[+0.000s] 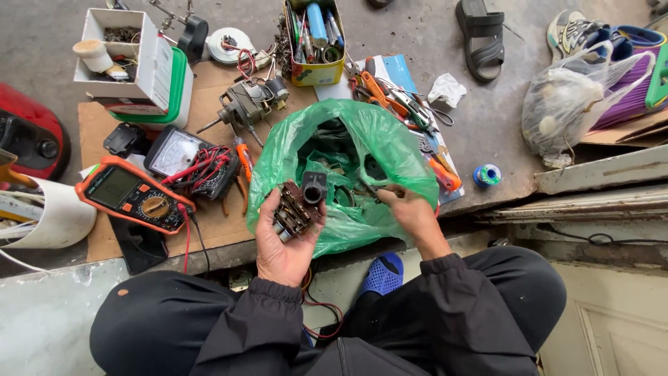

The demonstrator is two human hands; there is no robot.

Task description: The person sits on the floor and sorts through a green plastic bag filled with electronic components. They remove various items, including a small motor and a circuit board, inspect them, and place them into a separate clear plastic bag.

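Head view. A green plastic bag [369, 139] lies open on the floor, holding dark parts too tangled to identify; a yellow tin [316, 72] holds upright tools, and a white box [139, 52] holds small oddments. The left hand [282, 244] cups a brown switch block [299, 205], fingers curled beneath it, just before the bag's mouth. The right hand [410, 212] pinches the bag's rim.

Multimeter [132, 194] left of plastic bag [348, 167]
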